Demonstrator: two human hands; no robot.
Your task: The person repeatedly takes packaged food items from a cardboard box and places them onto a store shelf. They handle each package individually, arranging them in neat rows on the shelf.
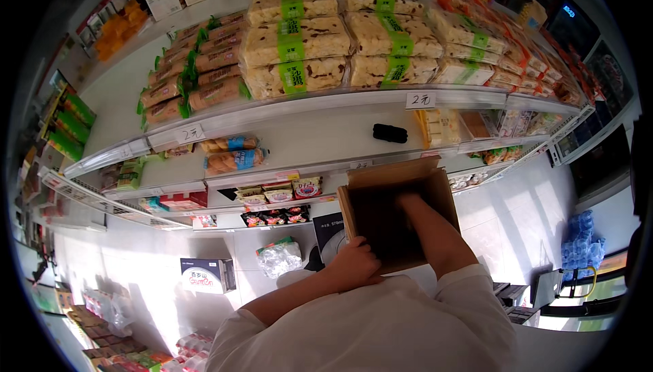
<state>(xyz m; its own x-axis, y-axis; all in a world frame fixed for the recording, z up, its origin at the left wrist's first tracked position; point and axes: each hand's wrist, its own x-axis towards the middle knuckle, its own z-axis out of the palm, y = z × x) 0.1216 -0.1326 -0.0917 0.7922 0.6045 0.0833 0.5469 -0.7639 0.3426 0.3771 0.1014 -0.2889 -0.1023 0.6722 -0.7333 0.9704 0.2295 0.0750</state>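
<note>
An open cardboard box (400, 213) stands against my body, in front of the store shelves. My left hand (357, 259) grips the box's near left edge. Inside the dark box is my right hand (406, 201); its fingers are hidden in shadow, and so is whatever lies at the bottom. Beyond the box, a small black object (390, 133) lies on the second shelf. On the upper shelf, clear packs of sachima (321, 37) with green bands stand in stacks, with rows of wrapped rolls (211, 55) to their left.
Bread packs (235, 160) lie on the second shelf's left, and yellow-wrapped packs (441, 127) on its right. Small snack bags (278, 193) fill part of a lower shelf. On the floor are a drinks carton (206, 275), a clear plastic bundle (279, 257) and blue bottles (584, 242).
</note>
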